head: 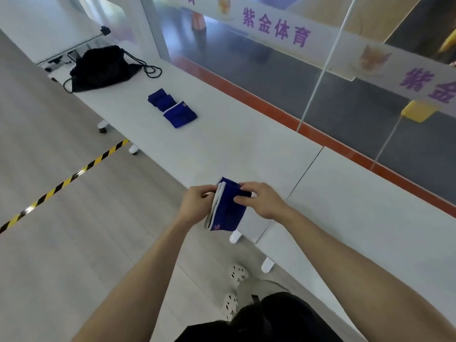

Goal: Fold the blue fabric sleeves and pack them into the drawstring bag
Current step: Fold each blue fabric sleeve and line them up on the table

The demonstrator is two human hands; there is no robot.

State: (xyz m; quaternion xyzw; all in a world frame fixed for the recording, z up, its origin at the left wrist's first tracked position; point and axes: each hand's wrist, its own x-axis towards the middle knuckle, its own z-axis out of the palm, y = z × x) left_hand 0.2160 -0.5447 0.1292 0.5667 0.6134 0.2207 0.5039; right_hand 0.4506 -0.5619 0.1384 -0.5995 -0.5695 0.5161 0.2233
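A folded blue fabric sleeve (228, 212) with a white band and a small pink logo hangs in the air over the near edge of the white table (222, 146). My left hand (197, 204) grips its white-banded left side. My right hand (262, 199) pinches its upper right part. Farther along the table lie two more folded blue sleeves (172, 108), side by side and touching. Beyond them the black drawstring bag (102, 67) lies slumped at the table's far end, its cords trailing to the right.
A glass wall with an orange base strip (271, 114) runs along the table's far side. A second white table (370, 213) adjoins on the right. Yellow-black floor tape (64, 183) crosses the floor to the left. Table legs on castors (102, 125) stand below.
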